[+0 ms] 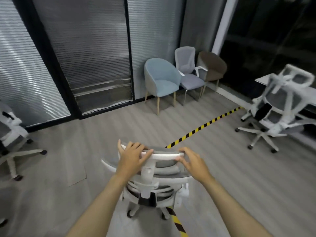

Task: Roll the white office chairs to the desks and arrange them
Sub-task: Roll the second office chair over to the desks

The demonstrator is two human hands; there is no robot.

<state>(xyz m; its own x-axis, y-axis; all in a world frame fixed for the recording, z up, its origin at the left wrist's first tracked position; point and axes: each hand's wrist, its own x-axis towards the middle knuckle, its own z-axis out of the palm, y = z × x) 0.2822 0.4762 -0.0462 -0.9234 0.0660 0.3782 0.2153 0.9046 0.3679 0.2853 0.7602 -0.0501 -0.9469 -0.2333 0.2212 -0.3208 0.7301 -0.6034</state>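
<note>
hands sit on the top rail of a white office chair [153, 178] at the lower middle of the head view, seen from behind and above. the left hand [132, 155] lies over the left end of the headrest, fingers spread and only loosely bent across the rim. the right hand [193, 161] curls its fingers over the right end of the same rail and grips it. the chair's seat is hidden under its own back and the forearms, and only a few castors peek out below; motion blur softens its lower frame.

a second white mesh chair [280, 106] stands at the right, against a white desk [261, 79] whose top is mostly cut off by the frame edge and covered by the chair back. a third white chair [12, 134] is cropped at the left edge, showing only part of its seat and base.

the floor [102, 134] is grey wood-look plank. a yellow-and-black striped tape [205, 125] runs diagonally across it and passes under the held chair. closed blinds [89, 48] behind dark frames fill the far wall. in the corner stand a pale blue armchair [161, 79], a grey chair with white arms [189, 72] just beside it, and a brown armchair [212, 67] partly hidden behind that. dark glass [273, 40] at the right shows little beyond reflections.
</note>
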